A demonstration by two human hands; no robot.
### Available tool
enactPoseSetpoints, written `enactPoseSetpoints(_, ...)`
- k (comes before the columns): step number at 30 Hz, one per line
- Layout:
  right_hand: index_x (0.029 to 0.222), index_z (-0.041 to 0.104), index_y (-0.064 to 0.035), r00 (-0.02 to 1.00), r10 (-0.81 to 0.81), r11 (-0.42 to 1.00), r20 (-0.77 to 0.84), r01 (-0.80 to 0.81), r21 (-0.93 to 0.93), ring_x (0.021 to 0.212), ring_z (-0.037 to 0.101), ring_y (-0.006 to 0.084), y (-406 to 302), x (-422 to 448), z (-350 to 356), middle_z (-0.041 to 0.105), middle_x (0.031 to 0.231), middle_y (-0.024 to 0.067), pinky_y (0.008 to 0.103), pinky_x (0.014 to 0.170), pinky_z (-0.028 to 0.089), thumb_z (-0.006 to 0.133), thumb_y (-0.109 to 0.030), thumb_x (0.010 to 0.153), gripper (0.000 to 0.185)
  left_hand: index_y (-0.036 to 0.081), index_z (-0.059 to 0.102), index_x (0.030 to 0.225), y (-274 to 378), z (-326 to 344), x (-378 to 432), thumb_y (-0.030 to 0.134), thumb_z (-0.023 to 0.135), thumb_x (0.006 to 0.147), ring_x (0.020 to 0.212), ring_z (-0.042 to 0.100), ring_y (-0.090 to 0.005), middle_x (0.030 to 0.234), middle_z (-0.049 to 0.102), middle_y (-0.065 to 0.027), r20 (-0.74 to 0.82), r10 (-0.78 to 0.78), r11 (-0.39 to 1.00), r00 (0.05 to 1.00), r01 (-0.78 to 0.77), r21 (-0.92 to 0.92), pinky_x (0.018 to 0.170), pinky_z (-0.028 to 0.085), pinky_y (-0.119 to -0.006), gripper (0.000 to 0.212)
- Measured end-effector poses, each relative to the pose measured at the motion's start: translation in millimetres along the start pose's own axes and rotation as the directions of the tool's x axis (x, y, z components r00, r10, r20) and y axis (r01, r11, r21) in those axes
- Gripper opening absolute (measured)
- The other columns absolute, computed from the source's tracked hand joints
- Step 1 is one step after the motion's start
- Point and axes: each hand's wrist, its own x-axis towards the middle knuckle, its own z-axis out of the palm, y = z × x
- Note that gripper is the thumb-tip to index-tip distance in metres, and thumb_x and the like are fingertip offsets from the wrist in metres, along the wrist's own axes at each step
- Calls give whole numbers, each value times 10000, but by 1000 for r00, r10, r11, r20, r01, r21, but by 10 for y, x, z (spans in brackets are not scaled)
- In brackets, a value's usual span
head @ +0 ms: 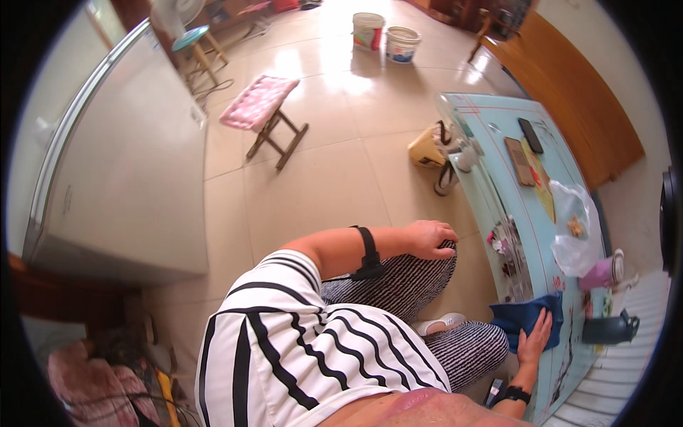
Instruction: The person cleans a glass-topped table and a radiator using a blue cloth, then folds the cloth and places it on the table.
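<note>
My left hand (pixel 431 240) rests on my raised left knee, fingers curved over the striped trouser fabric and holding nothing. A folded dark blue cloth (pixel 513 318) lies at the near part of the glass-topped table (pixel 566 368), one corner reaching past the table's edge towards my knee. My right hand (pixel 535 337) is pressed down on it, with the fingers spread along its right part. Right of the cloth a dark flask (pixel 607 330) lies or leans, and a purple cup (pixel 597 275) is just beyond it.
Further along the table are a clear plastic bag (pixel 568 240), a brown phone-like object (pixel 518 161) and a black one (pixel 530 135). A yellow bin (pixel 427 147) stands beside the table. A stool with a pink cushion (pixel 260 103) and two buckets (pixel 403 45) occupy the tiled floor.
</note>
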Motion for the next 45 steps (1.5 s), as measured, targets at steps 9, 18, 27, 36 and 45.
enactPoseSetpoints(9,1546,277,-70,993,-81,997,-83,81,-8,1433,293,415,40,46,16,285,1568,217,487,1174,246,722,-34,762,901,98,651,1181,-288,-463,-330,406,653,827,1126,597,-342,1211,620,-134,-121,-92,996,988,88,-32,955,494,-439,469)
enactPoseSetpoints(18,1533,299,-48,967,-241,970,-86,238,-45,1428,311,407,-521,578,66,316,1556,217,481,1173,258,696,-33,768,862,112,652,1096,-365,-1104,-1005,386,680,782,1167,571,-315,1199,620,-109,-362,-194,907,912,307,289,996,461,-436,418)
enactPoseSetpoints(27,1518,347,-90,857,-483,876,-178,473,-99,1392,382,394,-2122,2500,495,386,1527,200,474,1142,321,630,-12,829,749,130,638,1175,-1024,-1294,-1455,439,703,799,1218,532,-332,1240,601,-114,-442,-197,913,875,329,242,1045,396,-477,491)
enactPoseSetpoints(36,1538,303,-108,892,-407,913,-196,390,-122,1373,417,369,-3060,3797,749,420,1510,177,441,1121,366,697,-66,845,799,92,640,1170,-1374,-1770,-1455,383,707,829,1175,553,-345,1201,610,-140,-495,-127,976,859,197,90,1006,433,-448,454)
enactPoseSetpoints(45,1500,364,-65,880,-408,912,-244,384,-142,1355,438,351,-3150,3787,678,458,1479,165,424,1118,372,675,-49,837,732,55,585,1286,-2316,-2442,-1367,336,610,932,1226,532,-351,1284,599,-184,-456,-379,924,806,360,-131,1046,432,-429,452)
